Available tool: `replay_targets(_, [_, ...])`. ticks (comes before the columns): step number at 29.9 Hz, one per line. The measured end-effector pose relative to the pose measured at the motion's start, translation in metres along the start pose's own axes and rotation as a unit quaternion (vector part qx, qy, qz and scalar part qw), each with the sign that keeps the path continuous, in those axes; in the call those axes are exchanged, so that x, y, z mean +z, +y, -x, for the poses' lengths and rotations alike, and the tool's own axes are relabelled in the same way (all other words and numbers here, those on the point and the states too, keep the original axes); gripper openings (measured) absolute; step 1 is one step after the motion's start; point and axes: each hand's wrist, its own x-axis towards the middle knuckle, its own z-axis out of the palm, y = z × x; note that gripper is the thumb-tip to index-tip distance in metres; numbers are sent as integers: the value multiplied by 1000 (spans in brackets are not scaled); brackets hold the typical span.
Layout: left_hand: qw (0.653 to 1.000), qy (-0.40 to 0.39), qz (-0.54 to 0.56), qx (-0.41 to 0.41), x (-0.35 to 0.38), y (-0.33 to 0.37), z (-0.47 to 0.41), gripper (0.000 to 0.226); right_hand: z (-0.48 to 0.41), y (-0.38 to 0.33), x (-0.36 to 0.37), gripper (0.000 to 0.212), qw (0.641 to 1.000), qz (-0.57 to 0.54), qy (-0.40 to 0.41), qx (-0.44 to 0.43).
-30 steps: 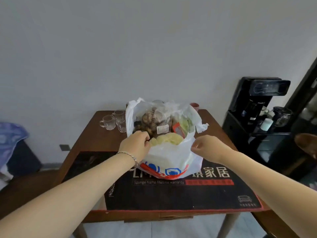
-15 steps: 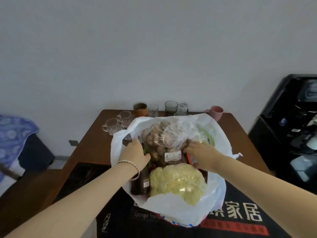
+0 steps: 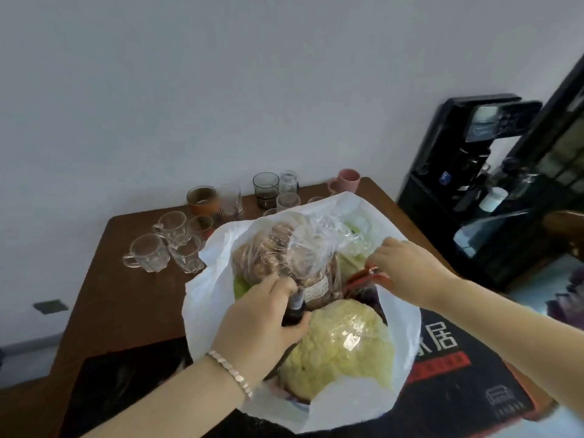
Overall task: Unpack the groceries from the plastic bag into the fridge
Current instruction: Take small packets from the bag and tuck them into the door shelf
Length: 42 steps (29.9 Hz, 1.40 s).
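Bag (image 3: 202,311) sits open on table (image 3: 126,295), mouth up. Inside: cauliflower (image 3: 344,339) nearest, clear sack (image 3: 278,257) of brown produce far, greens (image 3: 240,284) beside it, dark bottle (image 3: 295,309) at left, red packet (image 3: 360,279) at right. Left hand (image 3: 259,317) fingers curled round bottle neck. Bottle stands near upright, so lift likely goes straight up. Right hand (image 3: 404,267) pinches packet top edge. Glasses (image 3: 177,245) far left on table. Fridge not in view.

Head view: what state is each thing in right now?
Plastic bag, open, full, on the table.
Dark bottle, in bag, gripped by left hand.
Red packet, in bag, pinched by right hand.
Cauliflower, film-wrapped, lying in bag.
Glass cups, upright, empty.
Pink mug, upright.
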Motion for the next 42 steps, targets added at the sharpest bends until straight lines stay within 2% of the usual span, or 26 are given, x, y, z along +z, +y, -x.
replay_targets(2, [997,12,33,62,-13,16,-18,22,20,4,-17,28,994,-76,37,73])
replay_targets(5, [992,-7,48,118,-23,53,-50,28,64,11,-41,23,957,-197,89,194])
replay_targets(11, [956,-54,127,257,3,163,-83,23,205,29,-64,16,874,-208,150,413])
replay_targets(13, [936,-78,136,314,20,212,-76,23,269,25,-67,12,835,-197,153,491])
replay_targets(16, [896,-118,162,397,46,291,-45,25,373,3,-65,25,764,-192,143,599])
replay_targets(21, [814,-197,208,506,80,436,63,26,563,-70,-54,37,637,-134,161,742])
replay_targets(26, [742,-287,241,556,103,575,211,29,741,-174,-63,14,553,-122,156,810])
replay_targets(32, [634,-372,300,608,99,703,382,36,893,-287,-81,19,437,-62,115,890])
replay_targets(38, [538,-418,331,653,82,803,507,32,997,-362,-93,23,350,51,32,935])
replay_targets(42, [471,-437,357,678,84,867,576,23,1054,-390,-95,20,312,91,44,945])
